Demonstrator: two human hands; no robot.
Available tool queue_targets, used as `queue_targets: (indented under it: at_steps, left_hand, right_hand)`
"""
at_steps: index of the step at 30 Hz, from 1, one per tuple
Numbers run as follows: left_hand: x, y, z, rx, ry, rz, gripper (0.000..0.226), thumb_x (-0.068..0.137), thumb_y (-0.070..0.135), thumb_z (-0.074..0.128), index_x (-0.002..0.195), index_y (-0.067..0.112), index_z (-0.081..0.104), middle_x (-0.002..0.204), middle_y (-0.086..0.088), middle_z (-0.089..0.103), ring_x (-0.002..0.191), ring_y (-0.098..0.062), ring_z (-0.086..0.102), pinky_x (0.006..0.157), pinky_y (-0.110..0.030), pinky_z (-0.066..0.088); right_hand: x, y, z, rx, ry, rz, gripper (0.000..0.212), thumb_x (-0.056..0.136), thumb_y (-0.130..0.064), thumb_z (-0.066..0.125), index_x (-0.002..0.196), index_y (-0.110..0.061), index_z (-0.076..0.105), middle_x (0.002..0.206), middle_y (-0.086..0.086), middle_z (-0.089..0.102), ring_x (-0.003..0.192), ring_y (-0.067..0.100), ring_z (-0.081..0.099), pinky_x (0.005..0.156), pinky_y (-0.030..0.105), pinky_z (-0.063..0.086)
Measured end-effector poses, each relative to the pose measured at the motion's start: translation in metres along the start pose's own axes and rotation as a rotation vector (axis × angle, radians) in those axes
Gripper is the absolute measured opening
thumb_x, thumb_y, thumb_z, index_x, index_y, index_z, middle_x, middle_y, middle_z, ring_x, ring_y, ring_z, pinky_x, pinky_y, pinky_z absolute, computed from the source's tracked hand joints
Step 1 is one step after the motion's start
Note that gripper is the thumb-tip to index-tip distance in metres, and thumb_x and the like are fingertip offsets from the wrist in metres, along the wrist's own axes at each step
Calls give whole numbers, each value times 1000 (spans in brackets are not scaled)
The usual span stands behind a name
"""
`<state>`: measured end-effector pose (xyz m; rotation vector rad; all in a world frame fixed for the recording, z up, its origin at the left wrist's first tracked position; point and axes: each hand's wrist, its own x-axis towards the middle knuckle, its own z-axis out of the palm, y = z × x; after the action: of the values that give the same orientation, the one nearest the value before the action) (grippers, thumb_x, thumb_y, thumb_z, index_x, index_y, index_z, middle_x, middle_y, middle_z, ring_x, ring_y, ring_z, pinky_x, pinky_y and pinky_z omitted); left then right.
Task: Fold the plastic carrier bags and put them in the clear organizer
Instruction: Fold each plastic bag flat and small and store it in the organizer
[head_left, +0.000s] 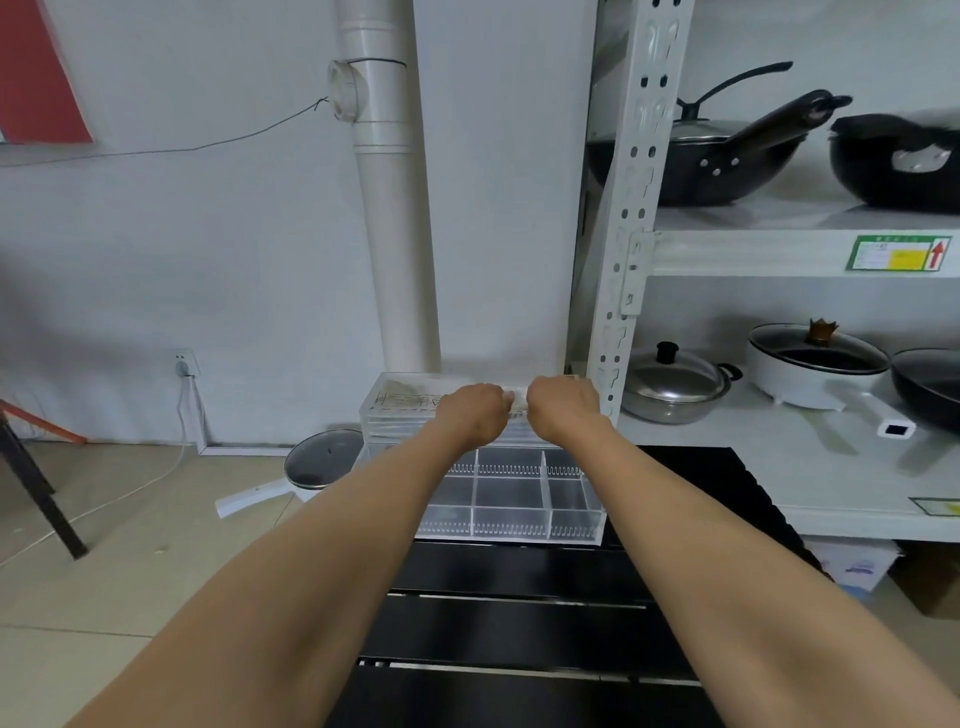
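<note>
Storeroom or utility corner for kitchenware. Right of the right hand (563, 402): white slotted-steel shelving (636, 208) stocked with black woks (696, 166), a steel lidded pot (672, 387), a white electric cooker (818, 366); load-rating sticker (896, 252) on the shelf edge. Above both hands: bare white wall, exposed drain pipe (387, 208). Left of the left hand (475, 410): wall socket (185, 362) with cable, lidded pan (322, 460) on tiled floor (130, 545). Below the hands: black slatted table (519, 623).
</note>
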<state>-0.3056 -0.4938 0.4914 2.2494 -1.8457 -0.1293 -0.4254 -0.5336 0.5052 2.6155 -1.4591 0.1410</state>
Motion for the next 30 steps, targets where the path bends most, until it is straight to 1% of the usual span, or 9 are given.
queue_targets:
  at_steps: [4,6,8,10,12,14,18,25,30]
  left_hand:
    - [-6,2,-4,-99,3,9,31,102,18,24,80,8,43,100,-22,58,86,-35,51,77,-42,43]
    - [-9,-1,-5,-89,24,39,34,102,18,26,74,8,43,101,-22,58,100,-36,53,85,-42,44]
    - [-13,-6,-4,-92,59,43,36,102,22,26,72,13,45,107,-20,60,118,-33,50,95,-43,40]
    - [-23,-8,-6,-132,63,37,38,102,23,28,88,7,59,121,-19,59,132,-30,41,103,-40,35]
    - [-37,-5,-13,-136,72,43,39,103,22,30,111,1,61,135,-18,52,138,-27,33,108,-36,30]
    - [-48,-5,-17,-140,117,46,39,103,19,31,126,1,56,142,-18,45,138,-27,32,108,-35,26]
    - [-73,-12,-25,-155,186,28,40,99,13,39,138,4,45,148,-14,35,134,-28,35,109,-36,28]
    - [-125,-28,-29,-280,205,-91,46,92,4,47,138,7,44,147,-12,36,133,-26,38,108,-33,30]
    - [-170,-48,-28,-285,197,-159,45,93,8,50,137,9,46,145,-14,38,129,-29,44,105,-37,36]
  right_hand:
    - [-2,-4,-6,22,-24,23,13,94,-3,43,88,-14,48,98,5,61,93,26,56,89,34,38]
    - [-6,-7,-8,34,1,44,18,92,-2,47,78,-14,47,98,6,61,92,26,57,85,33,38]
    - [-9,-10,-9,38,52,46,16,89,-1,50,80,-15,52,103,6,62,98,26,59,82,33,38]
    - [-12,-15,-12,39,95,33,17,88,-4,53,97,-16,62,110,6,59,104,26,58,86,34,39]
    - [-16,-22,-17,25,112,14,22,88,-6,54,106,-15,63,114,6,57,107,26,56,90,35,40]
    - [-21,-30,-22,13,129,-7,24,89,-8,54,110,-15,63,116,7,57,108,26,55,90,35,41]
    - [-37,-47,-29,76,139,-29,33,90,-8,54,120,-16,62,118,7,56,109,25,54,89,33,40]
    - [-83,-90,-42,176,87,-128,39,94,-17,53,133,-14,55,129,10,53,116,27,52,98,36,39]
    - [-119,-121,-50,253,6,-169,32,94,-18,55,125,-13,61,123,8,58,113,27,57,98,38,41]
